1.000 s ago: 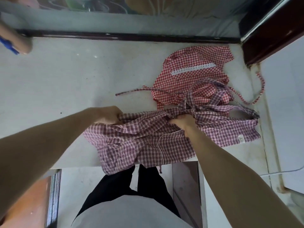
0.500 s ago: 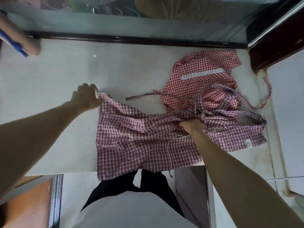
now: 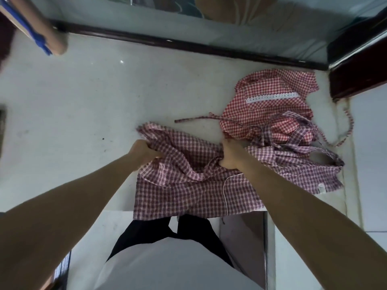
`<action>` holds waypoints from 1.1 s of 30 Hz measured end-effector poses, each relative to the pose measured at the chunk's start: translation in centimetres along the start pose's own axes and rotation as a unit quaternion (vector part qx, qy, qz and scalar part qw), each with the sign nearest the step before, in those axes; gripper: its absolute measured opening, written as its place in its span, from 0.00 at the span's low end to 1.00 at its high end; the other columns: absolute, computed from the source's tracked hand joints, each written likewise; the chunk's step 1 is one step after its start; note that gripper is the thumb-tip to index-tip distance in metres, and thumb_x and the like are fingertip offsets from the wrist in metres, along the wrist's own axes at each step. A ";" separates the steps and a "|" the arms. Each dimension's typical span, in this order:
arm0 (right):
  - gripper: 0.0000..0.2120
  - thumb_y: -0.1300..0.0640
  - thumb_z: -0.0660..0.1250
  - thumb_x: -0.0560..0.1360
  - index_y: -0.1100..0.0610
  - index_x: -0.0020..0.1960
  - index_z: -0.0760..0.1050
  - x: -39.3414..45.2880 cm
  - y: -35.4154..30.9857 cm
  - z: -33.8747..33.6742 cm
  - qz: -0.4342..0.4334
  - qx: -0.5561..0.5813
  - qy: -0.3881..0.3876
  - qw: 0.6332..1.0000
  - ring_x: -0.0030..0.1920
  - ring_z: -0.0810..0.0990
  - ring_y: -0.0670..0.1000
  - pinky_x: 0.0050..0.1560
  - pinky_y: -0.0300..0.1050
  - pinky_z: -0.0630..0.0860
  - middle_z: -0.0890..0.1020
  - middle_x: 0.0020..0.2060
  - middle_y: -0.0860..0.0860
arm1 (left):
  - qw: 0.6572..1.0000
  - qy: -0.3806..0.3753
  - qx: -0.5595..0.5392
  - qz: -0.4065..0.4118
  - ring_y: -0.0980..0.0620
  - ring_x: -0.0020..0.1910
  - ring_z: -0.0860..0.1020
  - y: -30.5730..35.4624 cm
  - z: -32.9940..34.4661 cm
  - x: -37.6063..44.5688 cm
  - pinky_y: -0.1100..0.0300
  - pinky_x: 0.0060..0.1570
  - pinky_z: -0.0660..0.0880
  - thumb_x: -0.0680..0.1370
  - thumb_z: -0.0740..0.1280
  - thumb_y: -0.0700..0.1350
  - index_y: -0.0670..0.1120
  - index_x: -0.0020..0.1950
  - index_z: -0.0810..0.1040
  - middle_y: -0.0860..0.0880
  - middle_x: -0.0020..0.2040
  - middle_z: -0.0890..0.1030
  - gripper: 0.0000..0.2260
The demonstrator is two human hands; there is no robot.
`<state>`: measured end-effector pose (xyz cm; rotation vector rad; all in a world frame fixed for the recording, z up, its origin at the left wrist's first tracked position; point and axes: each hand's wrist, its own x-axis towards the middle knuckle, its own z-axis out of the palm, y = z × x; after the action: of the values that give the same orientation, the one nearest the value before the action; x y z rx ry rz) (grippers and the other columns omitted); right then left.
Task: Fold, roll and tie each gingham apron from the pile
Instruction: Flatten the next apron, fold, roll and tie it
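While my left hand point(image 3: 144, 152) bunches the purple gingham apron point(image 3: 188, 185) at centre frame, fingers clenched in its cloth, my right hand point(image 3: 230, 155) grips another fold beside it. Its lower edge hangs off the pale worktop point(image 3: 83, 101). At right lies a red gingham apron point(image 3: 268, 114), straps tangled together.

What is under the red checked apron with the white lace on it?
The red apron lies on the pale table. Its near edge is overlapped by straps of the purple apron that both hands grip. Anything beneath the red cloth is covered.
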<state>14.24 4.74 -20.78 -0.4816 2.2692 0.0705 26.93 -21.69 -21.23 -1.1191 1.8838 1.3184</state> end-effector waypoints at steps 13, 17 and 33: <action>0.16 0.44 0.68 0.76 0.57 0.46 0.73 -1.3 0.7 -4.0 0.021 -0.086 -0.097 0.991 0.47 0.75 0.54 0.62 0.53 0.68 0.76 0.41 0.51 | 0.970 0.201 0.106 0.087 0.37 0.52 0.81 -4.8 -6.9 1.3 0.48 0.52 0.77 0.78 0.68 0.55 0.38 0.59 0.80 0.38 0.53 0.83 0.21; 0.18 0.56 0.75 0.72 0.59 0.55 0.71 -1.3 0.6 -5.2 0.016 -0.077 -0.002 0.997 0.48 0.78 0.54 0.50 0.48 0.75 0.77 0.47 0.52 | 0.962 0.227 0.142 0.060 0.38 0.46 0.81 -4.7 -6.2 1.6 0.49 0.44 0.78 0.78 0.69 0.55 0.40 0.54 0.80 0.40 0.47 0.83 0.18; 0.13 0.62 0.70 0.75 0.60 0.59 0.74 -1.8 -0.2 -2.2 -0.151 0.025 0.219 0.964 0.39 0.77 0.48 0.41 0.43 0.76 0.76 0.47 0.49 | 0.909 0.239 0.091 0.329 0.44 0.32 0.74 -1.2 -6.2 0.8 0.58 0.27 0.65 0.85 0.53 0.46 0.38 0.56 0.66 0.44 0.38 0.76 0.10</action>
<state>13.84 4.66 -17.98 -0.8815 2.5846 -0.2720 27.62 -27.92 -20.27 -0.7720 2.8624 1.2165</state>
